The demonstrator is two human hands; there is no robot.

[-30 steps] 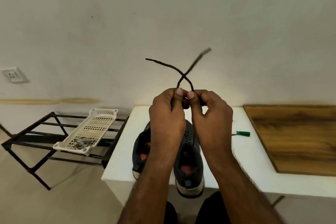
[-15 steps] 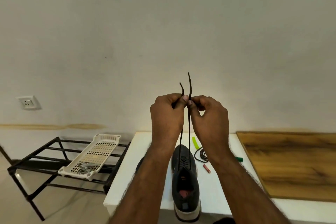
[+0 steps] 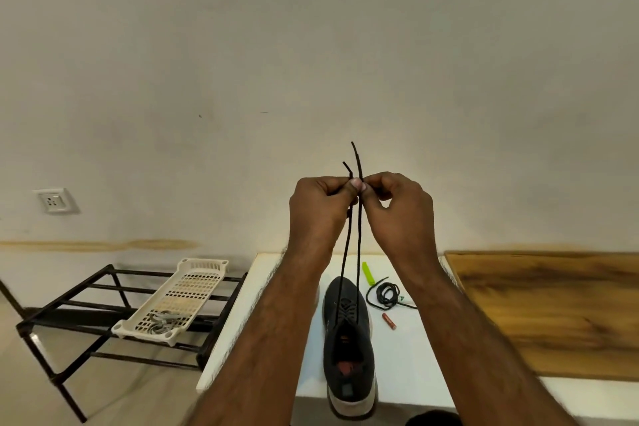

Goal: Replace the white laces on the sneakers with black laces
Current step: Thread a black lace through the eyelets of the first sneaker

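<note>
One second ago the two ends of the black lace (image 3: 359, 235) made a cross up in the air, and two sneakers showed on the white table (image 3: 408, 367); now the ends stand side by side, pulled straight up, and only one sneaker (image 3: 349, 342) shows, at six o'clock below the hands. I think this means the lace is all the way through that shoe and the ends are being made even, so tying comes next. Now the count, big things first. One white table. One wooden board (image 3: 553, 315) at three o'clock. One black rack (image 3: 86, 315) at nine o'clock. One white basket (image 3: 193, 287) on it, with pale laces (image 3: 160, 320) inside. One sneaker. Two hands: the left hand (image 3: 320, 207) pinches one end of the lace, the right hand (image 3: 397, 204) pinches the other. One more coiled black lace (image 3: 385, 294) at two o'clock from the shoe. One green marker (image 3: 367, 272). One little red battery (image 3: 389, 321). One wall plug (image 3: 53, 201) far at nine o'clock.
</note>
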